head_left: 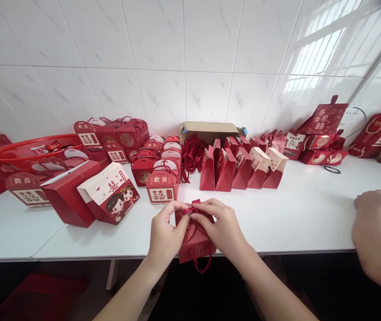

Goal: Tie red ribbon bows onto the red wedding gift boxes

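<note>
At the table's front edge stands a small red gift box (196, 250) with a red cord handle (204, 267) hanging off its near side. A red ribbon (196, 203) is gathered at the top of this box. From the left, my left hand (166, 232) pinches the ribbon between thumb and fingers. My right hand (222, 223) pinches it from the other side, and the fingertips of both hands almost meet. The ribbon's exact knot is partly hidden by my fingers.
Behind my hands are upright red boxes (223, 171) and a cardboard box (210, 129) with ribbons (193, 154). Leftward stand printed gift boxes (112, 196) and a red basket (3, 154). A co-worker's hand (375, 203) rests at right, near a black ring (332, 169).
</note>
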The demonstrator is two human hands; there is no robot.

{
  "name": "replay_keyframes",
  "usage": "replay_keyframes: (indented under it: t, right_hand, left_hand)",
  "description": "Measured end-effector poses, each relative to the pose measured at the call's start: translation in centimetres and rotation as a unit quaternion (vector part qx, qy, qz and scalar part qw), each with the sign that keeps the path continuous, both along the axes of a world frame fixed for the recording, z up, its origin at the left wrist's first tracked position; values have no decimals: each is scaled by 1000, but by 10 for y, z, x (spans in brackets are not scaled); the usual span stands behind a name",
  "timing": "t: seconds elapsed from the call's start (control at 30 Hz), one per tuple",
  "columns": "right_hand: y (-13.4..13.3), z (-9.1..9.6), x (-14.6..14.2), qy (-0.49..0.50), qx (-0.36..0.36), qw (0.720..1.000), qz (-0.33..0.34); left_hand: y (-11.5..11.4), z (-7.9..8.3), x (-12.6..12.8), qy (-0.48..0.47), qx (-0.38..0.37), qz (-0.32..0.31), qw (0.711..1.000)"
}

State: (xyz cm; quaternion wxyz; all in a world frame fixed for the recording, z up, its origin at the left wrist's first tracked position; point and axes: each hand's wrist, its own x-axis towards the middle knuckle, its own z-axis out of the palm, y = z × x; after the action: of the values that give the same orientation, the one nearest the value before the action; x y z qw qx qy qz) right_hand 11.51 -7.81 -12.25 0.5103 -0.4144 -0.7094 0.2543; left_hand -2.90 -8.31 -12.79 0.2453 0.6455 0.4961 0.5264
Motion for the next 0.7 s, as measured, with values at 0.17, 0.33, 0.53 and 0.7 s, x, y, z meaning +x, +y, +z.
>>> replay_keyframes:
  t: [0.17,0.33,0.53,0.7]
  right_hand:
    - [-2,-3,1,-56,36,995,-74]
    - [5,-1,3,-15,-70,997,-29]
    - [16,-2,5,110,-185,974,76]
    - [14,-6,2,201,-196,959,47]
  left_hand:
    - [2,-3,-1,1,15,4,1000]
    - [8,-4,0,13,25,-3,1000]
    - [22,-5,1,-35,47,-21,998]
    - [24,-4,-1,61,53,-26,996]
